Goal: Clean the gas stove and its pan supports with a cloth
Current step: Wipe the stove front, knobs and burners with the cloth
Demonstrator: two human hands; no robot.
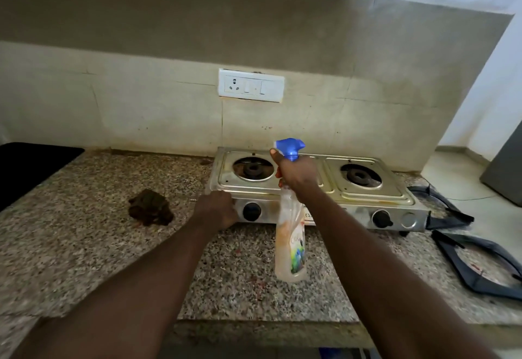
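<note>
Spray bottle (291, 240), pale liquid inside, upright before gas stove (367, 199), neck gripped by right hand (296, 172) fingers; left hand (217, 209) fingers curled on stove corner.

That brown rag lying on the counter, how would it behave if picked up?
The rag lies crumpled in a heap, so it would probably droop limply. It looks light and, being soft, unlikely to roll or break.

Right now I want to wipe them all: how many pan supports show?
2. Both lie on the counter right of the stove: one pan support by its right end, the other nearer the front edge, partly out of frame.
</note>
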